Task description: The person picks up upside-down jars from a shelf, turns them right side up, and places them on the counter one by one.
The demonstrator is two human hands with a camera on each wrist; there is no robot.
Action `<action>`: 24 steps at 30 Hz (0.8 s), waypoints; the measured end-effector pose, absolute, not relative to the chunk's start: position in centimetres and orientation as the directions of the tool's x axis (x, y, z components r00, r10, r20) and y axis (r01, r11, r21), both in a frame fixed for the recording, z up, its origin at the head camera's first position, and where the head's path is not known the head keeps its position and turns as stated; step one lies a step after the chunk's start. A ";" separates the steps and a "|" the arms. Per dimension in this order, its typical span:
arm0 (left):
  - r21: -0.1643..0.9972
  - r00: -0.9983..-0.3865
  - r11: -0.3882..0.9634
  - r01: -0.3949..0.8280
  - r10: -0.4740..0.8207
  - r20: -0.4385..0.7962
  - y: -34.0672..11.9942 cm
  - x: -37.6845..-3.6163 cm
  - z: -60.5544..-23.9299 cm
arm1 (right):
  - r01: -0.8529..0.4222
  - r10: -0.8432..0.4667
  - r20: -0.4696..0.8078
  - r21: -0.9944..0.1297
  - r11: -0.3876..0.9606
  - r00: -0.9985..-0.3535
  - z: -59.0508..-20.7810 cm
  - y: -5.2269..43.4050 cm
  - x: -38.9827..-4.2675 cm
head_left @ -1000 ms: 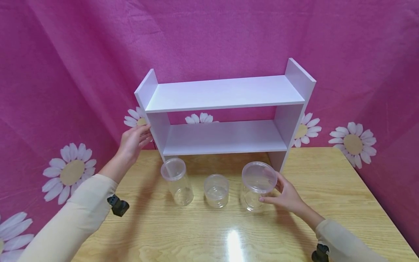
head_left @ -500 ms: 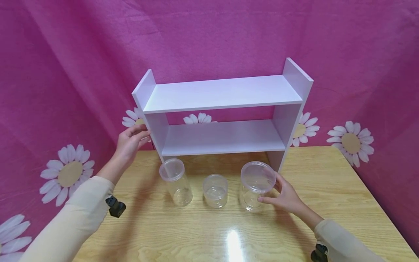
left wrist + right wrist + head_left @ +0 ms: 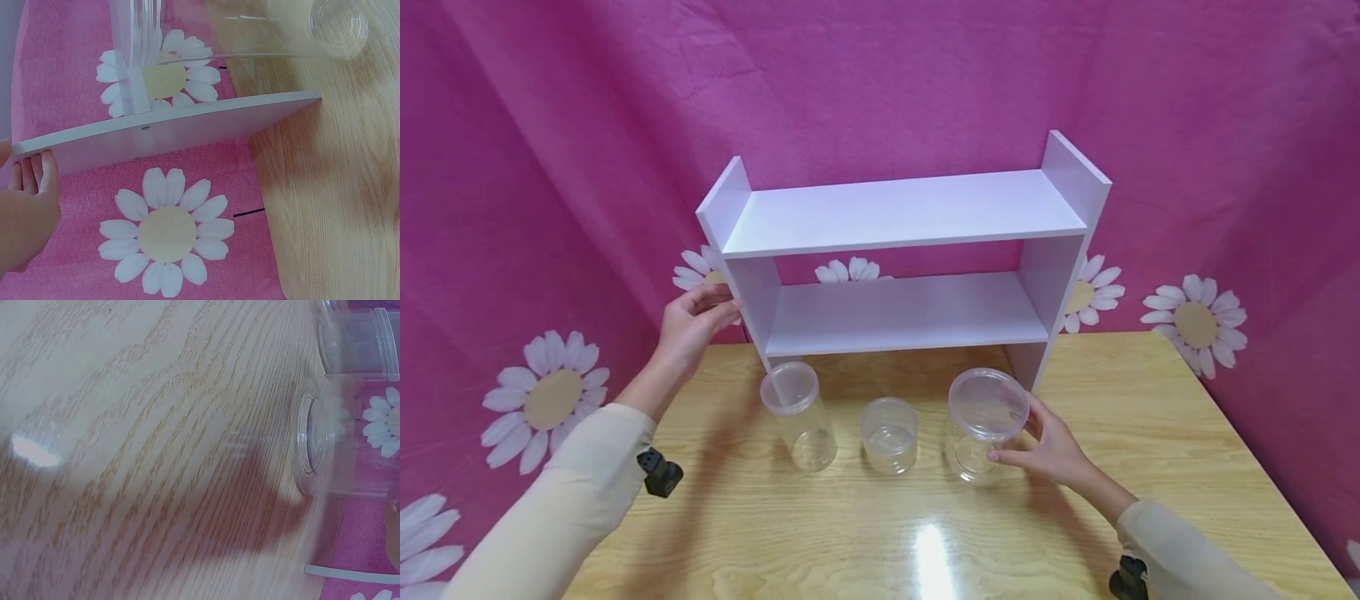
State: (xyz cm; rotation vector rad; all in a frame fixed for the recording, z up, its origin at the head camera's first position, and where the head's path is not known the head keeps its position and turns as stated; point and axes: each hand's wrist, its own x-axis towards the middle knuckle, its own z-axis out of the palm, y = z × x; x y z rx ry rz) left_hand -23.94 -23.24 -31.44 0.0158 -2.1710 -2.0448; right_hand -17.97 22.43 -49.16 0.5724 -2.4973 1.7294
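A white two-tier shelf (image 3: 902,313) stands at the back of the table. My left hand (image 3: 688,327) rests against the outside of its left side panel (image 3: 169,128), fingers on the outer face and thumb by the front edge. Three clear plastic jars stand upright in a row before the shelf: a tall narrow jar (image 3: 801,421) at left, a short jar (image 3: 889,437) in the middle, a wide jar (image 3: 973,442) at right. My right hand (image 3: 1051,446) grips the wide jar from its right side, thumb in front, fingertips partly hidden behind it.
The wooden table (image 3: 820,533) runs in front of the jars, with a bright light reflection on it. Behind the shelf hangs a pink curtain (image 3: 895,83) printed with white daisies. Both shelf boards carry nothing.
The whole head view has shifted slightly, so everything sits a little farther left. The left hand's fingers have bent a little at the panel. The right hand keeps its grip on the wide jar.
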 end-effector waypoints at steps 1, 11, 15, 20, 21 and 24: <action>0.993 -0.987 0.058 0.106 -0.117 0.113 -23.3 -24.0 -31.4 | -0.329 -0.271 0.251 -0.894 0.304 -0.929 -49.2 22.4 -18.0; 0.991 -0.980 0.050 0.123 -0.152 0.129 -22.9 -24.0 -31.7 | -0.338 -0.280 0.257 -0.894 0.293 -0.925 -49.0 22.6 -18.3; 0.982 -0.967 0.150 0.118 -0.206 0.147 -22.5 -23.5 -32.3 | -0.334 -0.270 0.261 -0.902 0.276 -0.927 -48.6 23.1 -18.3; 0.949 -0.956 0.299 0.104 -0.232 0.178 -22.4 -21.8 -34.0 | -0.450 -0.273 0.379 -0.848 0.281 -0.884 -47.1 24.0 -17.8; 0.936 -0.955 0.335 0.108 -0.226 0.191 -22.4 -21.3 -34.3 | -0.471 -0.269 0.399 -0.827 0.308 -0.876 -46.6 24.2 -17.6; 0.900 -0.949 0.416 0.129 -0.212 0.234 -22.5 -20.2 -35.2 | -0.501 -0.237 0.442 -0.746 0.438 -0.865 -45.2 24.7 -16.9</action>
